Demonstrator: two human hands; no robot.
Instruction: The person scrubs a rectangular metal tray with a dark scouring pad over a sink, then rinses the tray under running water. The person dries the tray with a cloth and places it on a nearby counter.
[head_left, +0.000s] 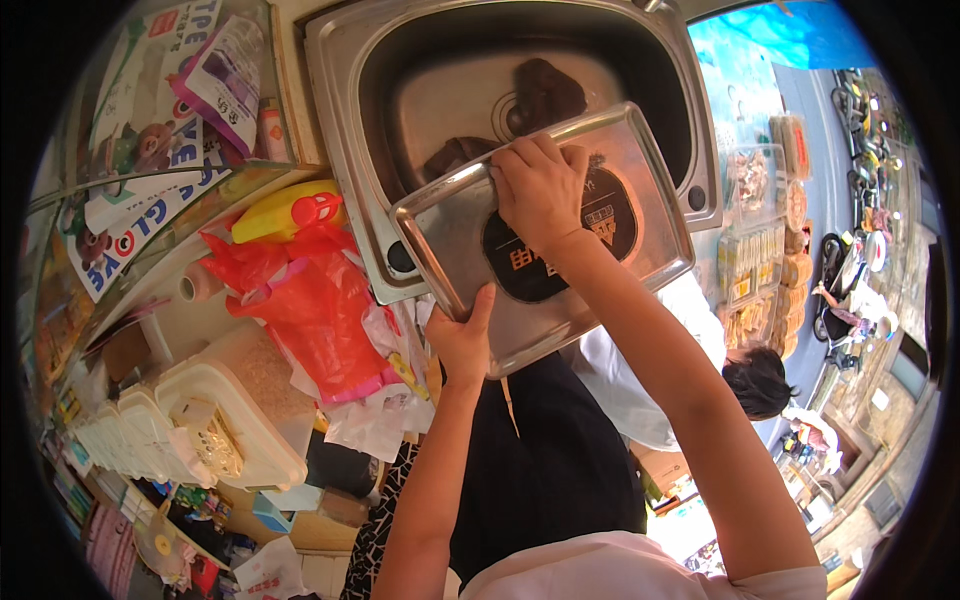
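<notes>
A shallow rectangular metal tray (450, 244) is tilted over the near side of a stainless steel sink (330, 112). Its face carries a dark printed label (517, 281) with orange writing. My left hand (461, 337) grips the tray's near left rim, thumb on top. Curled fingers of my right hand (541, 191) press on the far rim; whatever may be under them is hidden. Inside the basin, a dark wet cloth-like bundle (551, 94) lies near the drain. Another dark piece (457, 154) is partly covered by the tray.
Left of the sink lie a red plastic bag (322, 322) and a yellow bottle (274, 214) with a red cap. Lidded plastic bins (225, 420) stand farther left. A person in white (754, 382) is close on the right, beside packed food containers (750, 262).
</notes>
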